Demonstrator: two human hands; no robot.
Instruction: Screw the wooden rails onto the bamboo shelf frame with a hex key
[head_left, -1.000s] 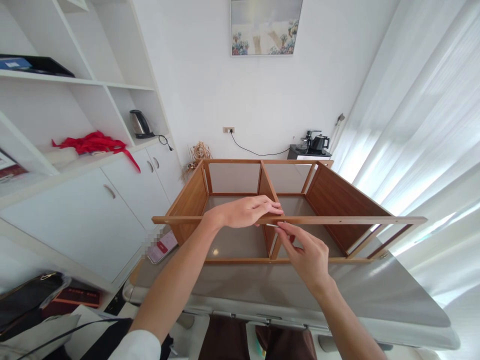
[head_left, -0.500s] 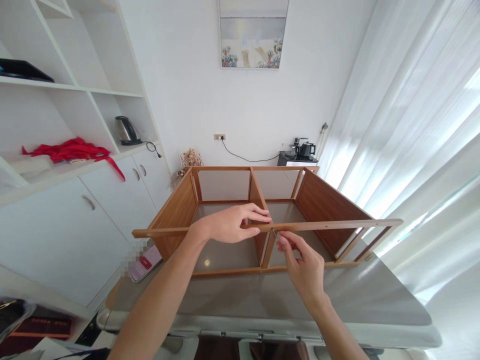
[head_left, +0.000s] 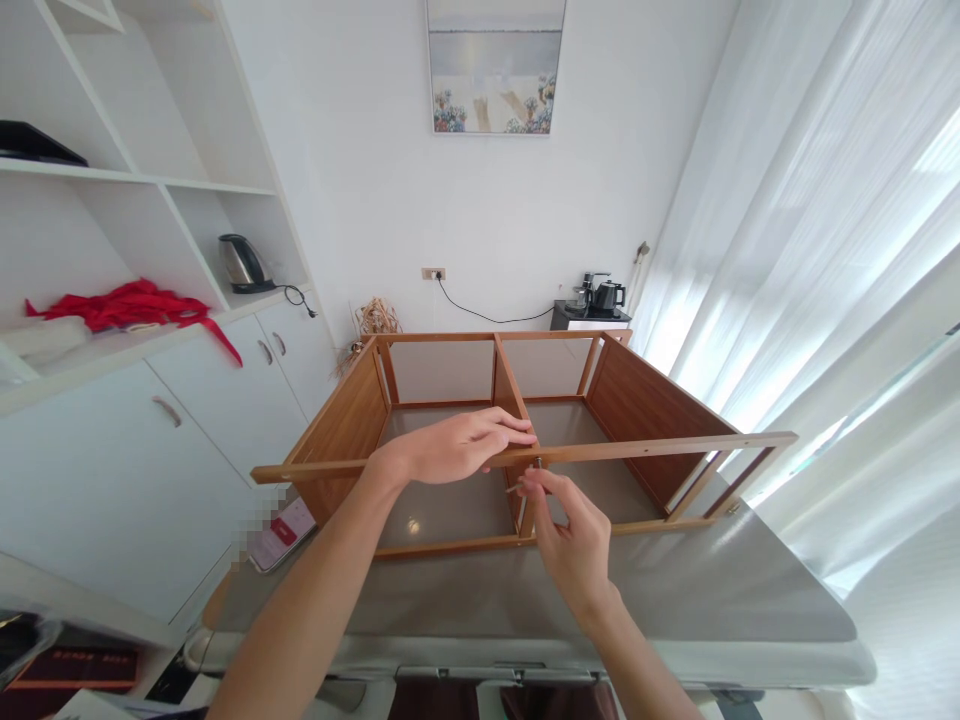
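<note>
A wooden shelf frame (head_left: 675,445) lies on the grey table, with a divider board (head_left: 511,385) across its middle. My left hand (head_left: 442,447) reaches over the near top rail and grips it by the divider joint, fingers over the top and thumb partly hidden. Just below that joint, my right hand (head_left: 574,540) pinches a small L-shaped hex key (head_left: 514,488) between thumb and fingertips. One end of the key points left; its other end is up at the rail's front face, where fingers partly cover it.
The grey table (head_left: 675,600) extends around the frame. A phone (head_left: 281,535) lies by the frame's left end. White shelving with a kettle (head_left: 241,265) and red cloth (head_left: 127,305) stands left; a curtain (head_left: 810,250) hangs right. A black coffee maker (head_left: 600,292) is behind.
My right hand has moved left and turned the hex key, whose free arm has swung from the right to the left. My left hand stays on the rail. The view has shifted slightly.
</note>
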